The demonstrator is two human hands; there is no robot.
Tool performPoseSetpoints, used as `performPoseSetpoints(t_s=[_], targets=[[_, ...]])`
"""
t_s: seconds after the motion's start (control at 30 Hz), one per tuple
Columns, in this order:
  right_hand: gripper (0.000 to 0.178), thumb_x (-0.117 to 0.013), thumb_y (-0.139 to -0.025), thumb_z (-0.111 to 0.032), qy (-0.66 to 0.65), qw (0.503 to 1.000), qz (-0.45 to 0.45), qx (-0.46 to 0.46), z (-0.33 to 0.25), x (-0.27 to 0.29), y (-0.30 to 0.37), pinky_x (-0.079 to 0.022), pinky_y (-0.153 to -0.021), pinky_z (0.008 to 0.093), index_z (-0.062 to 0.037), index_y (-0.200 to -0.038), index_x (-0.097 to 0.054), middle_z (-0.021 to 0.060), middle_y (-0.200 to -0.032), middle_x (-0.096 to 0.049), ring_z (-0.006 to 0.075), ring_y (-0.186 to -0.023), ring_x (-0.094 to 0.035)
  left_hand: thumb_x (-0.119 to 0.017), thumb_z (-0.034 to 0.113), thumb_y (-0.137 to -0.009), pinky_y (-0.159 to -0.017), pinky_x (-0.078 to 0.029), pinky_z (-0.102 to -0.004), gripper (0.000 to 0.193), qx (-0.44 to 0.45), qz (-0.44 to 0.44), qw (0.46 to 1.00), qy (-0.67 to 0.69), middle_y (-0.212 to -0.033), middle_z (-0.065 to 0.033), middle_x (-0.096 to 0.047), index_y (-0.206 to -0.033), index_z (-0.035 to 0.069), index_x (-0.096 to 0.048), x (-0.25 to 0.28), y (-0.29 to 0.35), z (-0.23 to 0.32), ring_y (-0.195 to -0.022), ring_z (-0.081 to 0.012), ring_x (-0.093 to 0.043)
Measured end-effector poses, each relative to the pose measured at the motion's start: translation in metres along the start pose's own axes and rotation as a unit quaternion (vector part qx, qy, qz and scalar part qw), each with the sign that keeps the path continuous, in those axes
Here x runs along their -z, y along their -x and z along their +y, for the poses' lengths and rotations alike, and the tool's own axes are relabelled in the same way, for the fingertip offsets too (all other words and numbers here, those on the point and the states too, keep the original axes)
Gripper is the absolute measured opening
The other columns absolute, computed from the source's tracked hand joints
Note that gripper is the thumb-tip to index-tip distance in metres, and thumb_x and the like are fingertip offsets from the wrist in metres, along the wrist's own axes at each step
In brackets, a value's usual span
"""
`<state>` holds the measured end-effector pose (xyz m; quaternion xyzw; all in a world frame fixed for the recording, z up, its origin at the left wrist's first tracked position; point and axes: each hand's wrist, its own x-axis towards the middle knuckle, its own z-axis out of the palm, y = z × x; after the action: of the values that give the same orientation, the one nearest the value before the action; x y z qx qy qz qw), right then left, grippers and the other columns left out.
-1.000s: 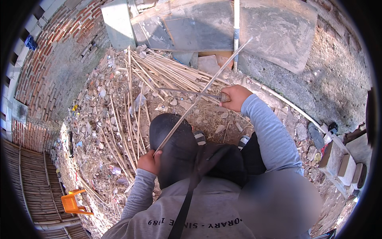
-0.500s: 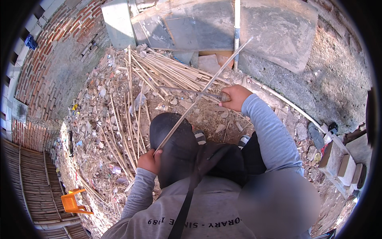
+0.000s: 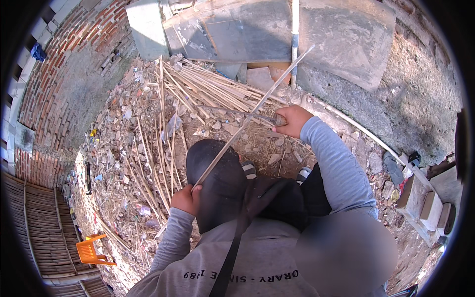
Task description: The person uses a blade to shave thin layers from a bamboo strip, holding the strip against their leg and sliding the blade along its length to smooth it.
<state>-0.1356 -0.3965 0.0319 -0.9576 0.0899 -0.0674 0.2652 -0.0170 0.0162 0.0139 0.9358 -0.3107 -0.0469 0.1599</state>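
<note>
My left hand (image 3: pixel 186 200) is closed round the near end of a long pale bamboo strip (image 3: pixel 221 151), which slants up and away to the right across my dark-clad knee. In my right hand (image 3: pixel 293 122) is the wooden handle of a knife (image 3: pixel 232 112); its long, thin dark blade points left and crosses the strip near the strip's middle. The blade seems to touch the strip, though I cannot tell how firmly. Past the blade lies a loose heap of bamboo strips (image 3: pixel 213 86) on the ground, and more loose strips (image 3: pixel 154 163) lie to the left of my knee.
Rubble and litter (image 3: pixel 116 143) cover the ground. A brick wall (image 3: pixel 74 74) stands at left, with grey panels (image 3: pixel 237 34) and a white pipe (image 3: pixel 295 44) at the back. An orange plastic chair (image 3: pixel 90 251) sits at lower left. Stacked blocks (image 3: pixel 425 208) stand at right.
Almost nothing differs. Both hands keep their grips, and the knife and the bamboo strip stay in nearly the same place.
</note>
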Motion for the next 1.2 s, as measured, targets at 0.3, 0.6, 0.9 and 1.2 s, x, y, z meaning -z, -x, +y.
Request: performPoseSetpoints(t_s=[0.3,0.6,0.9,1.2], targets=[[0.038,-0.073,-0.079,-0.036,-0.002,0.999,-0.025,-0.022,-0.006,0.004,-0.001,-0.049,-0.084,0.0458,-0.003,-0.097,-0.064,0.022,-0.091,-0.066,0.0409,-0.091,-0.063,-0.054,0.043,-0.094,-0.058,-0.047,-0.0513,0.044,0.001,0.001,1.0,0.0,-0.062,-0.022,-0.059,-0.073,0.005,-0.059,0.002,0.0,0.001,-0.063,-0.0438,-0.061],[0.037,-0.074,-0.079,-0.036,-0.017,1.0,0.002,0.0,0.003,-0.006,-0.002,-0.05,-0.08,0.0462,-0.0025,-0.089,-0.062,0.0211,-0.085,-0.065,0.0413,-0.086,-0.063,-0.054,0.044,-0.094,-0.055,-0.044,-0.0507,0.047,-0.022,0.02,1.0,0.009,-0.06,-0.022,-0.057,-0.07,0.004,-0.057,-0.002,0.0,-0.001,-0.061,-0.0442,-0.059],[0.043,-0.071,-0.079,-0.038,-0.006,0.999,-0.038,-0.03,0.002,-0.004,-0.004,-0.049,-0.088,0.0454,-0.0049,-0.106,-0.065,0.0222,-0.098,-0.067,0.0399,-0.097,-0.063,-0.054,0.044,-0.095,-0.056,-0.044,-0.0505,0.048,-0.019,0.016,0.999,0.023,-0.061,-0.0224,-0.057,-0.07,0.003,-0.057,-0.001,-0.001,-0.001,-0.061,-0.0446,-0.059],[0.038,-0.073,-0.08,-0.036,-0.017,1.0,-0.011,-0.003,0.005,-0.009,-0.004,-0.05,-0.082,0.0465,-0.0023,-0.093,-0.062,0.0222,-0.087,-0.065,0.0413,-0.088,-0.063,-0.052,0.047,-0.094,-0.057,-0.045,-0.0501,0.049,-0.007,0.004,1.0,0.017,-0.063,-0.0226,-0.058,-0.073,0.003,-0.06,0.002,-0.001,0.001,-0.064,-0.0447,-0.06]])
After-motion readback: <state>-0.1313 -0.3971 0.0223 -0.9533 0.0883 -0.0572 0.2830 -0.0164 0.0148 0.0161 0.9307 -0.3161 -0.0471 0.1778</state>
